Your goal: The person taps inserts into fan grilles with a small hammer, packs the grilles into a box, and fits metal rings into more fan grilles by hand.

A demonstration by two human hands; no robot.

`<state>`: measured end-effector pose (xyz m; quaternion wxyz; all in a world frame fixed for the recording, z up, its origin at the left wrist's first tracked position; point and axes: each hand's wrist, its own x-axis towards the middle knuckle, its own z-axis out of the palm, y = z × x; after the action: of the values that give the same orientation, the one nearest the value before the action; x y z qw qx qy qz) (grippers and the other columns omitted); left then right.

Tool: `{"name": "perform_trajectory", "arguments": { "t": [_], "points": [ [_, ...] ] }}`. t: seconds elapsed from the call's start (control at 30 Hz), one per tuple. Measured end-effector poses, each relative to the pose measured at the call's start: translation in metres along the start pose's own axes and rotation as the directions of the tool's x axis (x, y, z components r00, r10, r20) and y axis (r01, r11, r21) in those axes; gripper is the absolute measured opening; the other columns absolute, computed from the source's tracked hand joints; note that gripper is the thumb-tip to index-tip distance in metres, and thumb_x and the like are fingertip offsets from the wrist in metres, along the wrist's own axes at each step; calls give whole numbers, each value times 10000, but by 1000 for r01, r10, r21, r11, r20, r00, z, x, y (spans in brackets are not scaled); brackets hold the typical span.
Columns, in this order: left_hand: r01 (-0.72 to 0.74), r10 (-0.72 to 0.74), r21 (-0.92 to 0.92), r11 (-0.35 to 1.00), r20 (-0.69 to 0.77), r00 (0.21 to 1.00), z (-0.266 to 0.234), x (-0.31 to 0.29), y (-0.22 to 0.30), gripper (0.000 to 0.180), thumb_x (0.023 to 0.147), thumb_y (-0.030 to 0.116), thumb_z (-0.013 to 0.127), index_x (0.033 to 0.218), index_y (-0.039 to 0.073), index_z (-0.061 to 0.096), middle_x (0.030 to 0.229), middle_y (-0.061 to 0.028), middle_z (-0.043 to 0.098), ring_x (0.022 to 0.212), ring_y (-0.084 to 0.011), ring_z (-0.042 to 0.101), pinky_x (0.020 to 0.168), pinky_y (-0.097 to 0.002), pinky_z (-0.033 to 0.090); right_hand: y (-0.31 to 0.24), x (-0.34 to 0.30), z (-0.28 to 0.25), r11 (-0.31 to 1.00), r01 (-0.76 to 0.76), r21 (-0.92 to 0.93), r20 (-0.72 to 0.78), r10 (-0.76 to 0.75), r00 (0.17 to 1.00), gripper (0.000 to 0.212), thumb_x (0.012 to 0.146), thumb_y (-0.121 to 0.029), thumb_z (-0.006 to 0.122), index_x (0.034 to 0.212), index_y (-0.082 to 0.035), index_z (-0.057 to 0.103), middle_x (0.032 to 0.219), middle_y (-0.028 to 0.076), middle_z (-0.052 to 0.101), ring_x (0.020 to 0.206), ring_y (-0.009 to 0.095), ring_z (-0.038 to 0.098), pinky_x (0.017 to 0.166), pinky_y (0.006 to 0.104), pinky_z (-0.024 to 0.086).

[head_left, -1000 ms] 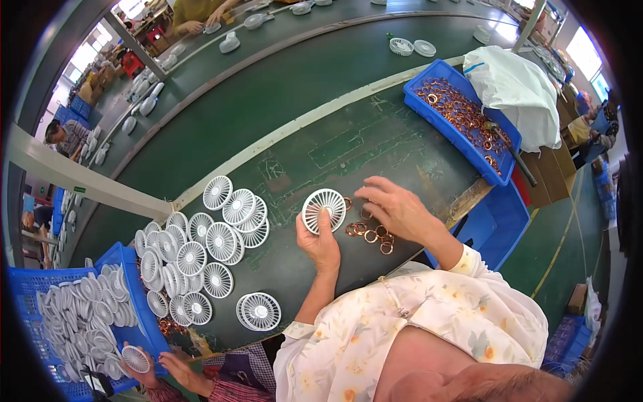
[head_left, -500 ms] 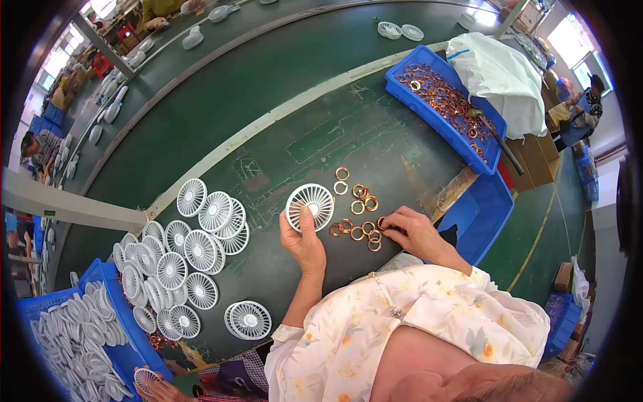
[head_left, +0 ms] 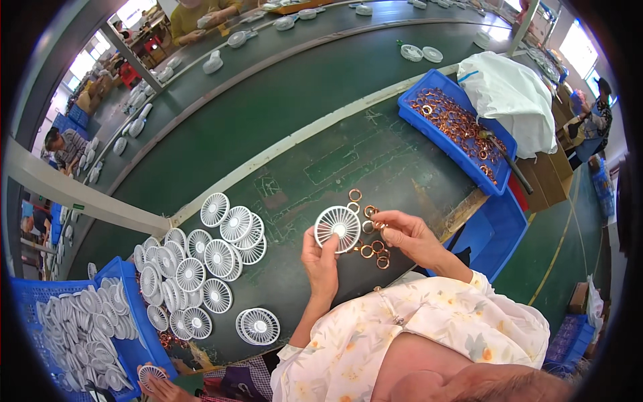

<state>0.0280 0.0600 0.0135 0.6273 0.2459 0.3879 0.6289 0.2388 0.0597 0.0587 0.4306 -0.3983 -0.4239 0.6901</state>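
My left hand (head_left: 321,264) grips a round white fan grille (head_left: 328,220) by its lower edge, thumb pressed near its centre. Just to the right, my right hand (head_left: 418,240) pinches a shiny copper-coloured ring (head_left: 379,226) between thumb and fingertips, close to the grille but apart from it. Several loose copper rings (head_left: 367,251) lie on the green worktable (head_left: 295,194) around and below the hands, some partly hidden by the grille. To the left, a spread heap of white grilles (head_left: 219,258) covers the table. A small stack of grilles (head_left: 260,326) sits nearer to me.
A blue tray of copper rings (head_left: 455,114), with a dark-handled tool in it, stands far right beside a white sack (head_left: 512,94). Below it is another blue bin (head_left: 499,234). A blue crate of grilles (head_left: 120,275) is at left, where another person's hand (head_left: 164,388) holds a grille. Beyond runs a green conveyor (head_left: 281,100).
My right hand has picked a copper ring up from the table and brought it toward the grille. The left hand has carried the grille rightward over the rings. The whole view has shifted slightly.
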Motion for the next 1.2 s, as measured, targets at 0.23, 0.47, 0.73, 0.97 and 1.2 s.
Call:
{"name": "perform_trajectory", "arguments": {
  "t": [0.23,0.47,0.73,0.97,1.2],
  "points": [
    [102,-99,-56,993,46,994,4,-1,5,251,1076,179,555,1230,-9,616,1152,-91,695,1003,-151,697,869,-318,604,-1,11,10,1000,-6,5,81,6,997,310,1021,-75,637,1324,-22,605,1214,19,661,991,77,653,870,254,549],
    [128,-126,-27,991,66,990,2,-2,-4,236,1083,147,508,1220,-17,609,1131,-123,706,996,-194,719,866,-352,627,-13,17,29,930,224,-291,75,-211,974,271,985,-27,661,1255,-15,659,1153,49,670,977,94,683,826,245,560],
    [84,-87,49,995,75,993,12,-6,-6,252,1085,194,554,1229,-4,615,1098,-61,701,931,-101,685,801,-264,600,-8,31,28,367,481,-796,276,-487,829,259,872,-115,754,1121,-52,720,1075,131,672,1012,327,663,847,424,564],
    [117,-130,117,986,107,986,9,-4,-11,305,1091,214,547,1248,-36,623,1073,-64,704,892,-95,684,757,-256,601,-8,30,18,344,504,-792,314,-478,820,200,876,-93,758,1066,-35,740,1016,121,669,888,305,675,755,393,562],
    [284,-327,209,936,207,922,0,-2,-1,306,1072,233,583,1189,-40,655,984,-67,731,799,-97,703,694,-236,594,-10,31,-9,285,717,-636,594,-412,691,177,886,-152,761,1025,-41,756,1026,83,678,921,269,665,836,377,559]
  ]
}}
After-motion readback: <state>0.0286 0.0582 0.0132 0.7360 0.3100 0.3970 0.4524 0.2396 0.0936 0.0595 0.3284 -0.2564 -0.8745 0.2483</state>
